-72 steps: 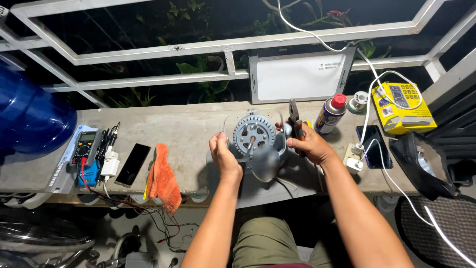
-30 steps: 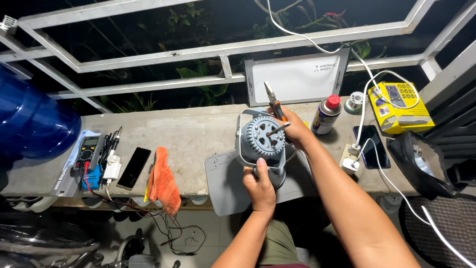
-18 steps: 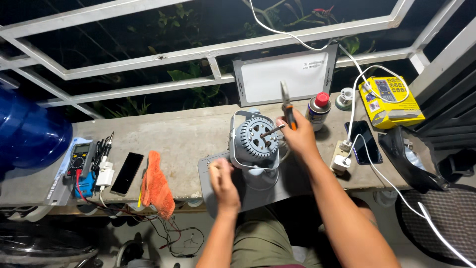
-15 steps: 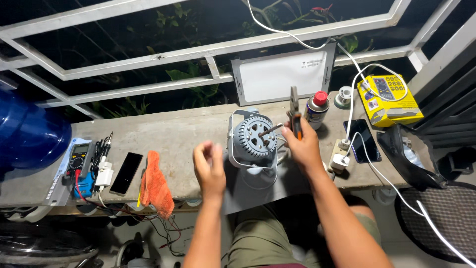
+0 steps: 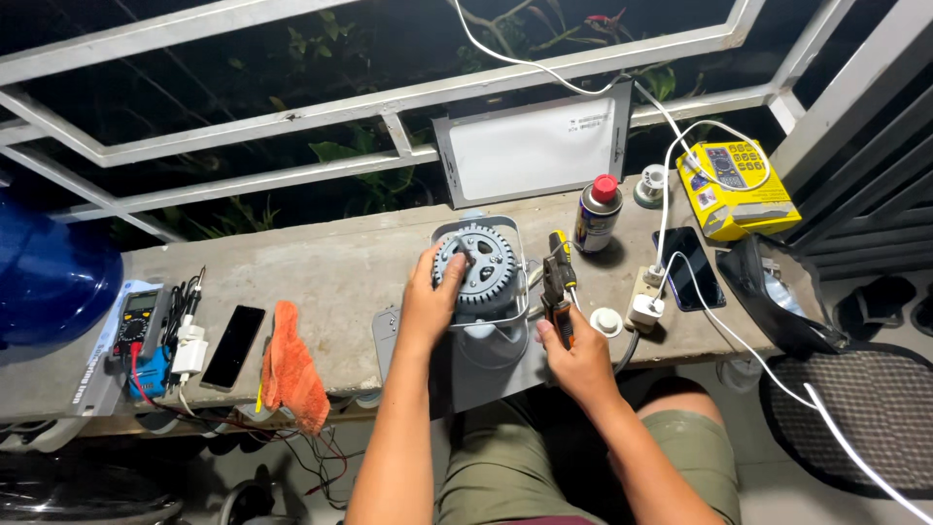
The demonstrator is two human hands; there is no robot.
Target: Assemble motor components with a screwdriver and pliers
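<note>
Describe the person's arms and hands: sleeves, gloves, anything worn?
Both forearms are bare up to the frame edge, with no sleeves in view. The left hand and right hand are bare: no gloves, and no watch, ring or band that I can make out. Lower down, olive-green shorts show over the knees.

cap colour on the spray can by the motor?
Red cap on the spray can, clearest in the head view.

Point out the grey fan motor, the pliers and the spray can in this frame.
grey fan motor (image 5: 483,272), head view, on its round vented face.
pliers (image 5: 557,303), head view, on the handles above the right hand.
spray can (image 5: 596,216), head view, on the can's body below the red cap.
</note>
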